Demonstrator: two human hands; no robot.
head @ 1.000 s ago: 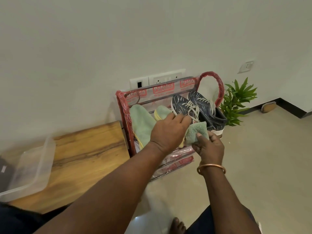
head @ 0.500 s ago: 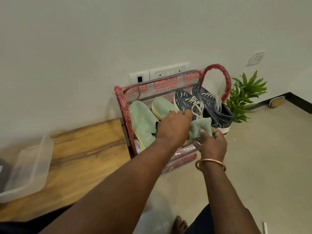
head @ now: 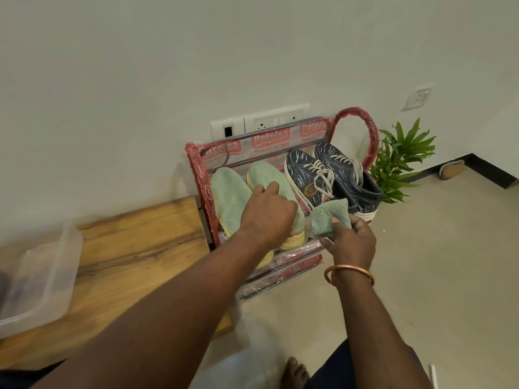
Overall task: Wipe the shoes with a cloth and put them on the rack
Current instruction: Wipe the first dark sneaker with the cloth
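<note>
Single head-worn wide-angle view, set above and behind both forearms, faced forward and steeply down toward the wall base. Shoe rack [head: 202, 175] stood near and central in frame; wooden worktop [head: 134, 248] at left, floor [head: 435, 262] at right. No second view recorded.

Open floor [head: 421, 262] lies right of the right grip [head: 349, 240]; ahead, dark sneakers [head: 331, 178] and the rack [head: 356, 122] block; the wooden tabletop [head: 134, 248] flanks left.

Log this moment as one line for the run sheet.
left hand: on green shoe, top rack | right hand: holds cloth | navy pair: racked
</note>
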